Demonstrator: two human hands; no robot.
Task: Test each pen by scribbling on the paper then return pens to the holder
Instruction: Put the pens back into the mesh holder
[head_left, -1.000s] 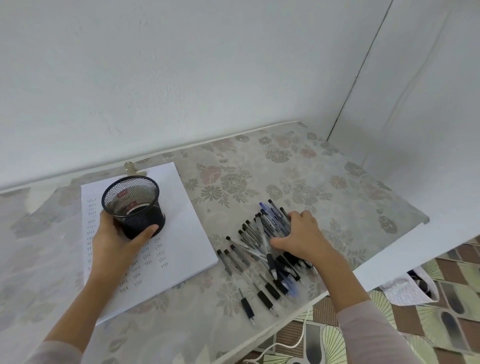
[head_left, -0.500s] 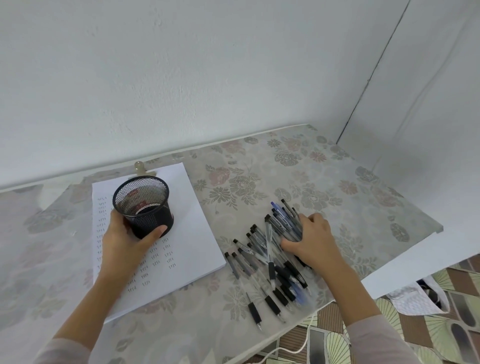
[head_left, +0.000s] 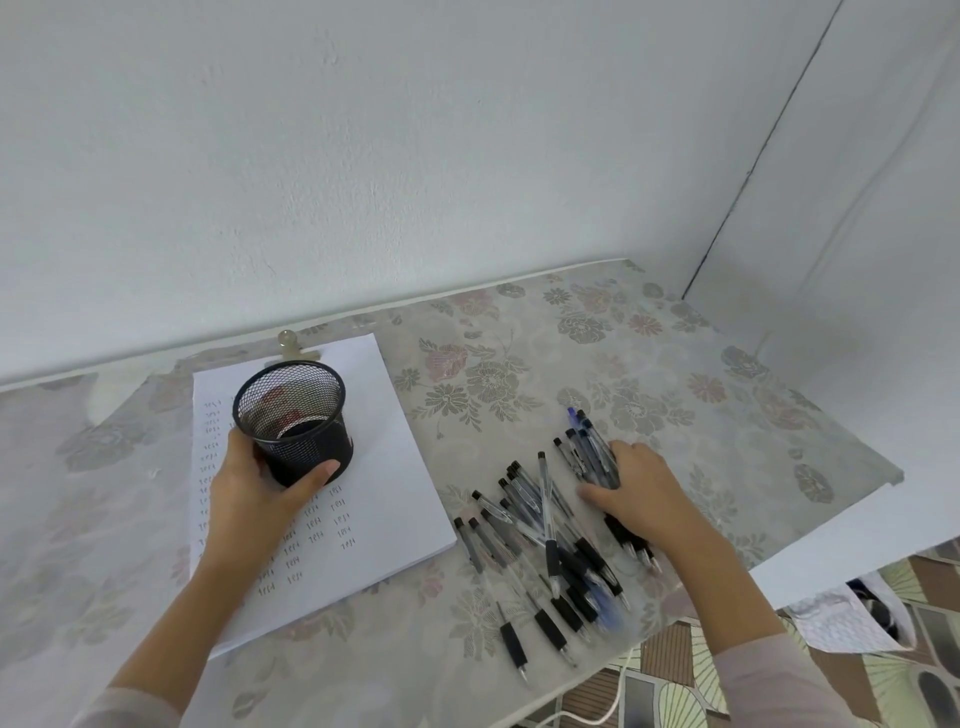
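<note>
Loads of pens (head_left: 544, 493) lie scattered on the floral table (head_left: 571, 353), just right of the paper (head_left: 395, 467). Left hand (head_left: 249, 499) is wrapped round the black mesh holder (head_left: 306, 452) that's standing on the paper, and right hand (head_left: 641, 493) has its fingers curled over a bunch of pens at the pile's right edge.

This looks like a plain room in a home. A small counter (head_left: 831, 556) is pushed into a corner where two bare, white-painted walls (head_left: 363, 156) meet. Over it lies a floral cloth (head_left: 493, 379) in faded pinks and greys, household stuff rather than office fittings. Past the counter's near right edge the floor covering (head_left: 670, 696) is printed with fan and leaf shapes — green, brown, cream — and a white cable (head_left: 621, 691) trails across it. A white bag (head_left: 841, 618) lies further right.
</note>
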